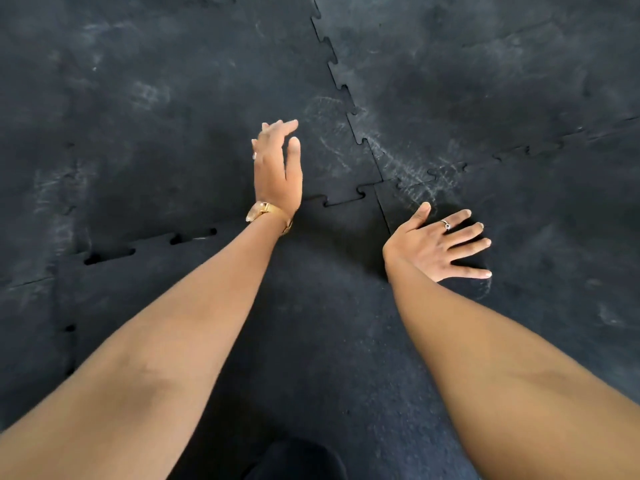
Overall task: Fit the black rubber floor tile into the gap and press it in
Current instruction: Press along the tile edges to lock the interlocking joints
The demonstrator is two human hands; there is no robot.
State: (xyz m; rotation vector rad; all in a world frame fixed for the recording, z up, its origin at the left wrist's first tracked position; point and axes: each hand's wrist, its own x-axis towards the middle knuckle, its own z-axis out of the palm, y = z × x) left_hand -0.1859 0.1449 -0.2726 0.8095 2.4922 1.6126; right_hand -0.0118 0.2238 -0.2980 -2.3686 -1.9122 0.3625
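Observation:
The black rubber floor tile (311, 306) lies in front of me between my forearms, its puzzle-tooth edges meeting the neighbouring tiles. Along its far left edge (156, 244) several teeth sit raised, with dark slots showing. My left hand (277, 168) is lifted above the far seam, on edge, fingers together and straight, holding nothing. My right hand (440, 244) lies flat with spread fingers across the tile's right edge near its far corner.
Scuffed black interlocking tiles cover the floor all around; a toothed seam (337, 74) runs away from the corner and another (502, 154) runs off to the right. A dark shape (294, 459), probably my knee, shows at the bottom edge.

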